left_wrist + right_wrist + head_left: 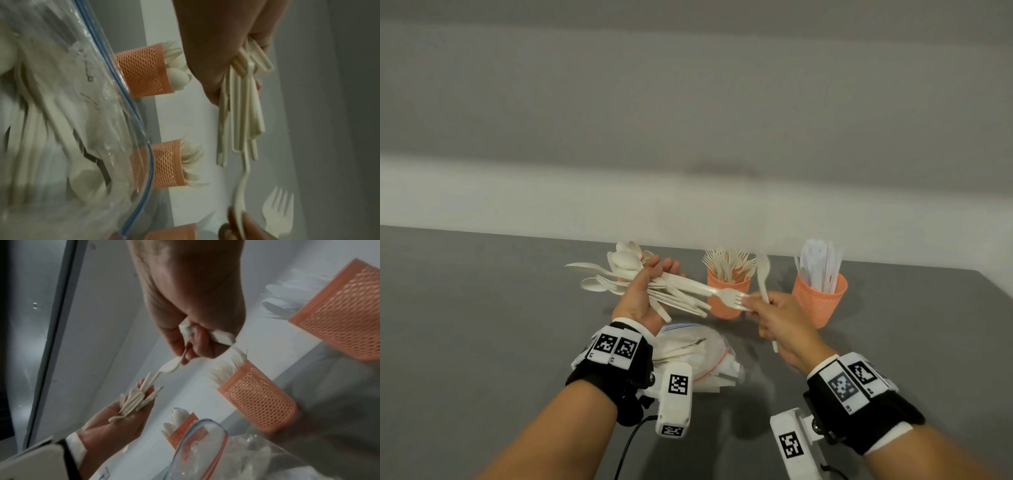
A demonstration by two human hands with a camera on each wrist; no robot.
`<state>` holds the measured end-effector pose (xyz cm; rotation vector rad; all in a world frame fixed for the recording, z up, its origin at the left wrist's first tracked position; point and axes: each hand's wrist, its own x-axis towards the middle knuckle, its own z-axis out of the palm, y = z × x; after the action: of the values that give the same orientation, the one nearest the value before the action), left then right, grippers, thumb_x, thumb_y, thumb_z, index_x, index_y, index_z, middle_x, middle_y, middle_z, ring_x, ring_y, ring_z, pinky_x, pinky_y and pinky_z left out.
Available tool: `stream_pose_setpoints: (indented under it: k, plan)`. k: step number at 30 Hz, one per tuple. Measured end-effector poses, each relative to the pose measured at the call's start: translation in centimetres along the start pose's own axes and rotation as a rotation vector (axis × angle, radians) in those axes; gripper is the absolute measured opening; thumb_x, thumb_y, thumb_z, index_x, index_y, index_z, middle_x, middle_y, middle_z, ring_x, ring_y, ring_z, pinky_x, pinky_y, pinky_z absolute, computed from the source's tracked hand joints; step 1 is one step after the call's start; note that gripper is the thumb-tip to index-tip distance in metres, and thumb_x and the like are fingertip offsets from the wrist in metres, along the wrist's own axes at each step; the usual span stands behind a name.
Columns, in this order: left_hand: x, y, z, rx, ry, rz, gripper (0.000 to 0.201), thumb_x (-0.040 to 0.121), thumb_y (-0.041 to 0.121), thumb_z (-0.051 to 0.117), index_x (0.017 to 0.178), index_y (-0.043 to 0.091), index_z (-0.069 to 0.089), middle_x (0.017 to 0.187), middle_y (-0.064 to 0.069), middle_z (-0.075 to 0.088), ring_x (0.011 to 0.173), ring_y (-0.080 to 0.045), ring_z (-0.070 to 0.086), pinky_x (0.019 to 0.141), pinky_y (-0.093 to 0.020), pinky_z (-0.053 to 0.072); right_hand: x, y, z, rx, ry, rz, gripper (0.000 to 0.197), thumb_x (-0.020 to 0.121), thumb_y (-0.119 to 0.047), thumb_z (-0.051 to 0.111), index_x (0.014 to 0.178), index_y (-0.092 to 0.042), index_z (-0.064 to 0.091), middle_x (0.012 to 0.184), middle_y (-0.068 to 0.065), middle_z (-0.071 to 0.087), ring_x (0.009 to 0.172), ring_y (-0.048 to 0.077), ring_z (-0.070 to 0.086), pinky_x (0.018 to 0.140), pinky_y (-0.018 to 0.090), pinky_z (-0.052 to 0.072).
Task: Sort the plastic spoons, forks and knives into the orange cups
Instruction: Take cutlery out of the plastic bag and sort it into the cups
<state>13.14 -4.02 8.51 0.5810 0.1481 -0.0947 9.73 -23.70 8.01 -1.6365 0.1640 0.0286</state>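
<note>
Here, fork [729, 295] between right fingertips [751, 301]

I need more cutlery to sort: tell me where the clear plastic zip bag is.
In the head view, the clear plastic zip bag lies on the grey table, just below the left hand, nearer than the middle orange mesh cup.

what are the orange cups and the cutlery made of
Orange cups, such as the middle one: likely matte moulded plastic, with see-through mesh walls and a solid rim band. Cutlery in the left hand: off-white plastic with a dull sheen, with thin ribbed handles.
</note>
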Motion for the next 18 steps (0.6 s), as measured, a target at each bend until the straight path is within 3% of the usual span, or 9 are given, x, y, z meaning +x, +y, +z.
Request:
stream_pose_setpoints:
  k: [2,5,8,10,12,14,16,18]
  plan:
    - [0.2,0.3,-0.4,0.076,-0.008,-0.024,0.02,0.091,0.002,0.046,0.082,0.018,0.054,0.062,0.005,0.068,0.062,-0.008,0.069,0.076,-0.032,0.054,0.3,-0.2,-0.3,0.163,0.038,-0.052,0.012,0.09,-0.012,0.057,0.09,-0.003,0.065,0.068,0.008,0.04,0.048,0.007,0.029,0.039,0.016,0.023]
    - [-0.1,-0.4,-0.5,0.234,-0.029,-0.096,0.02,0.089,0.002,0.049,0.077,0.018,0.055,0.058,0.004,0.064,0.046,-0.006,0.059,0.052,-0.022,0.052,0.4,-1.6,0.2,0.359,0.04,-0.139,0.012,0.093,-0.01,0.051,0.083,-0.01,0.059,0.07,0.007,0.048,0.049,0.007,0.034,0.044,0.017,0.029]
    - [-0.8,-1.6,-0.3,0.498,-0.022,-0.136,0.015,0.089,0.013,0.056,0.075,0.014,0.056,0.051,0.004,0.06,0.038,-0.008,0.05,0.048,-0.023,0.046,0.6,-3.3,0.9,0.476,0.025,-0.193,0.015,0.095,-0.009,0.046,0.082,-0.012,0.053,0.079,0.008,0.063,0.06,0.012,0.049,0.059,0.024,0.037]
    - [-1.2,-2.3,0.0,0.651,-0.011,-0.062,0.02,0.086,0.012,0.062,0.069,0.012,0.051,0.044,0.003,0.051,0.034,-0.01,0.045,0.044,-0.024,0.043,1.1,-4.0,1.2,0.505,0.013,-0.226,0.006,0.097,-0.009,0.042,0.092,-0.011,0.045,0.068,0.002,0.061,0.062,0.014,0.052,0.062,0.026,0.043]
    - [-1.6,-2.7,0.2,0.783,-0.017,0.035,0.026,0.082,0.008,0.067,0.064,0.011,0.047,0.041,0.004,0.045,0.034,-0.013,0.044,0.042,-0.025,0.04,1.1,-4.5,1.4,0.422,-0.027,-0.301,0.004,0.098,-0.012,0.041,0.097,-0.016,0.04,0.06,-0.001,0.048,0.054,0.015,0.047,0.056,0.028,0.046]
    - [-1.6,-2.9,0.4,0.887,-0.003,0.127,0.025,0.077,0.003,0.07,0.066,0.009,0.048,0.042,0.004,0.046,0.035,-0.015,0.045,0.042,-0.025,0.04,0.2,-4.6,2.2,0.172,-0.1,-0.382,0.008,0.095,-0.018,0.05,0.097,-0.023,0.045,0.062,-0.002,0.046,0.047,0.011,0.042,0.045,0.024,0.039]
    - [-1.6,-3.2,0.8,0.927,0.019,0.173,0.015,0.078,-0.003,0.064,0.074,0.005,0.052,0.048,-0.003,0.05,0.036,-0.015,0.047,0.04,-0.024,0.041,-0.9,-4.3,3.7,-0.03,-0.163,-0.414,0.012,0.085,-0.018,0.065,0.09,-0.025,0.055,0.064,0.0,0.051,0.05,0.011,0.047,0.047,0.025,0.042]
    - [-1.8,-3.6,1.5,0.915,0.009,0.183,0.016,0.086,-0.007,0.05,0.076,0.006,0.05,0.058,-0.007,0.047,0.043,-0.012,0.048,0.04,-0.019,0.041,-1.4,-3.6,5.2,-0.123,-0.2,-0.422,0.017,0.076,-0.017,0.075,0.085,-0.019,0.061,0.056,-0.008,0.051,0.054,0.014,0.05,0.053,0.031,0.048]
